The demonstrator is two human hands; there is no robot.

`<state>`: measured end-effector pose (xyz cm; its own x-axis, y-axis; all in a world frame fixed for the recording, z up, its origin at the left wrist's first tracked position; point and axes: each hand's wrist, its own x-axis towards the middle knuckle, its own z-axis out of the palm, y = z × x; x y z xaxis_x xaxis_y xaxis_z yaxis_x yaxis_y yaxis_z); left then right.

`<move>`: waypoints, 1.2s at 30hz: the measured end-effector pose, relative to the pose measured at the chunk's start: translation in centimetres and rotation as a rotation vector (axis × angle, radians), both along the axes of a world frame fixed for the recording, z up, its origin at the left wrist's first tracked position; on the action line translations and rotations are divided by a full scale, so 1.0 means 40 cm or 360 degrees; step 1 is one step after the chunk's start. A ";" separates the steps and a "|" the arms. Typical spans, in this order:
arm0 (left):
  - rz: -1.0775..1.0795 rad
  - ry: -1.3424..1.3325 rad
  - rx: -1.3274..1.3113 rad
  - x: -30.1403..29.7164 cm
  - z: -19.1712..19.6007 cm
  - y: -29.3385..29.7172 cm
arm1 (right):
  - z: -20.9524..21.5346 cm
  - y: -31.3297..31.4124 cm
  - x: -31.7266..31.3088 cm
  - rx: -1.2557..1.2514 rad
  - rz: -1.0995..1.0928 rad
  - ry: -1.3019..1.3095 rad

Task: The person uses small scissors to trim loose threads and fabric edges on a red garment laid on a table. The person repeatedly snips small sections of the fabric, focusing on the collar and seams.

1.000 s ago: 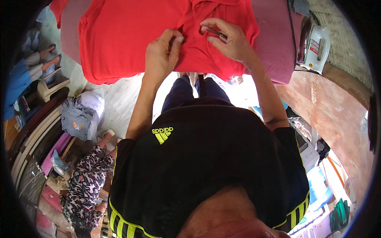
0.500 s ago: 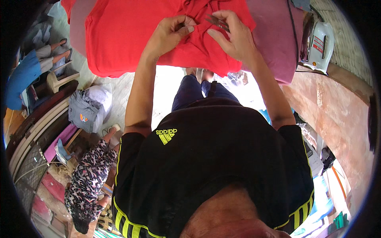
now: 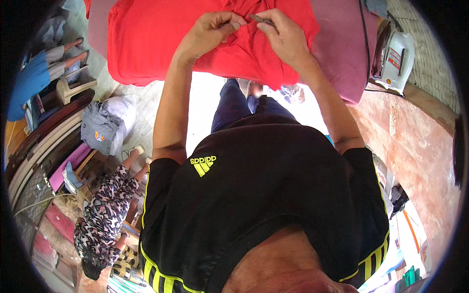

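A red garment lies spread over a mauve padded table at the top of the view. Its folds bunch up between my two hands. My left hand is closed in a pinch on the garment's gathered cloth; whether a thread is in the fingertips too is too small to tell. Just to the right, my right hand is closed around small dark metal thread snips, their tip pointing toward the left fingertips. The two hands are close together but apart.
A white iron stands at the right beside the mauve padding, near a dark cable. Grey folded clothes in clear plastic are on the left. Two other people, one in blue, one in a patterned outfit, are at left.
My right hand has moved slightly up and left, bringing the snips closer to my left fingertips. The snips' blades, visibly apart before, now look closer together. My left hand has shifted slightly up and right.
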<state>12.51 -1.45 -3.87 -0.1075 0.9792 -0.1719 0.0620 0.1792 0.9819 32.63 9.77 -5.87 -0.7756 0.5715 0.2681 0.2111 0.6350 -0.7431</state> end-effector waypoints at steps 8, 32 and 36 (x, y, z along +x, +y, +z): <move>0.0161 0.1164 0.0498 0.075 -0.005 -0.025 | 0.034 0.041 0.036 0.0136 0.0381 -0.0246; 0.0728 0.1188 0.1107 0.133 -0.033 -0.016 | -0.002 0.044 0.045 -0.0624 0.0157 0.0087; 0.0319 0.1295 0.0972 0.264 -0.055 -0.023 | 0.030 0.090 0.064 -0.0658 -0.0132 0.0090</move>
<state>23.08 -2.37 -6.06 -0.1395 0.8267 0.5451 0.7710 -0.2548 0.5837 35.20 13.36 -4.68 -0.7130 0.6998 0.0439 0.2006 0.2635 -0.9436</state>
